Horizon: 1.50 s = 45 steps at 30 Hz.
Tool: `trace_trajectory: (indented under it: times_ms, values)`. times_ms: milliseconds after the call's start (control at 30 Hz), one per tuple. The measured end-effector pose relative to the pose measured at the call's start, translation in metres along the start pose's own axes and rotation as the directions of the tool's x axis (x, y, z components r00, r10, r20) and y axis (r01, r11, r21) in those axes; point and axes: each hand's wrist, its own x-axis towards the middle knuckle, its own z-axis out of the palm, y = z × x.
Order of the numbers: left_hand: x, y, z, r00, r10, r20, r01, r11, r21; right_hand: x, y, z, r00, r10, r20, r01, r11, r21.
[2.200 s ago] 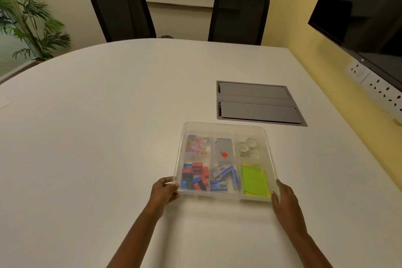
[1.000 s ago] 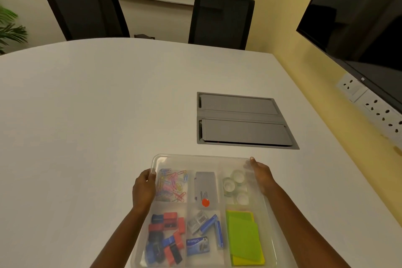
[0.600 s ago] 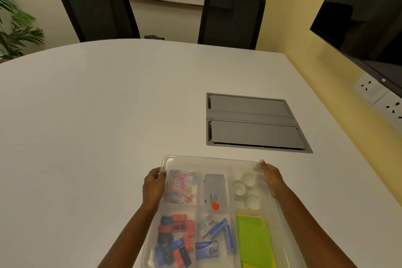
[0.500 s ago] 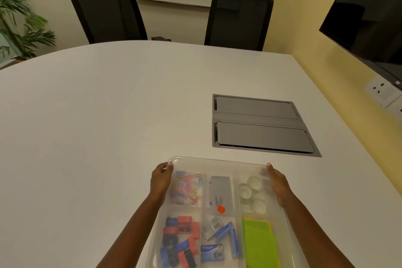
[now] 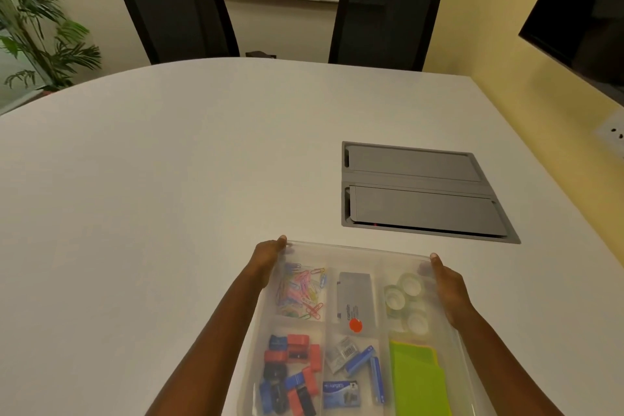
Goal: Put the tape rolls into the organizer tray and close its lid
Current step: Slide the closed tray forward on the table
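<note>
A clear plastic organizer tray (image 5: 358, 251) lies on the white table right in front of me, with a see-through lid over it. Several clear tape rolls (image 5: 403, 297) sit in its far right compartment. My left hand (image 5: 268, 255) grips the tray's far left corner. My right hand (image 5: 445, 284) grips the far right edge beside the tape rolls. Other compartments hold coloured paper clips (image 5: 302, 290), a grey stapler box (image 5: 356, 302), binder clips (image 5: 292, 371) and green sticky notes (image 5: 420, 382).
A grey recessed cable hatch (image 5: 422, 192) is set in the table beyond the tray on the right. Two black chairs (image 5: 175, 10) stand at the far edge. A dark screen (image 5: 580, 7) hangs on the yellow right wall, a plant (image 5: 37, 20) at far left.
My hands moved from the tray's near corners to its far corners, and the tray now sits closer to me. In the last half second the hands barely shifted.
</note>
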Motion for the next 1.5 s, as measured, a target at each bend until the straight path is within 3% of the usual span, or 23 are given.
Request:
trace_trajectory:
  times_ms: [167, 367, 600, 867, 1100, 1500]
  values:
    - [0.003, 0.001, 0.000, 0.999, 0.029, 0.024, -0.030, 0.998, 0.054, 0.000, -0.001, 0.002, 1.000, -0.006, -0.011, 0.006, 0.999, -0.033]
    - [-0.008, -0.008, 0.000, 0.983, 0.171, -0.061, -0.155, 0.966, 0.207, -0.016, -0.005, -0.006, 0.999, -0.015, 0.030, 0.016, 0.999, -0.029]
    - [-0.073, -0.061, -0.009, 0.938, 0.340, -0.067, -0.282, 0.861, 0.423, -0.091, 0.040, -0.024, 0.995, -0.103, 0.012, 0.103, 0.964, -0.244]
    - [-0.134, -0.113, -0.015, 0.909, 0.396, -0.135, -0.304, 0.846, 0.437, -0.151, 0.079, -0.027, 0.983, -0.141, -0.121, 0.104, 0.957, -0.269]
    - [-0.139, -0.116, -0.014, 0.872, 0.443, -0.207, -0.320, 0.838, 0.443, -0.157, 0.081, -0.023, 0.943, -0.240, -0.231, 0.157, 0.932, -0.327]
    - [-0.115, -0.088, -0.009, 0.880, 0.440, -0.180, -0.340, 0.846, 0.411, -0.125, 0.058, -0.019, 0.956, -0.203, -0.213, 0.147, 0.956, -0.253]
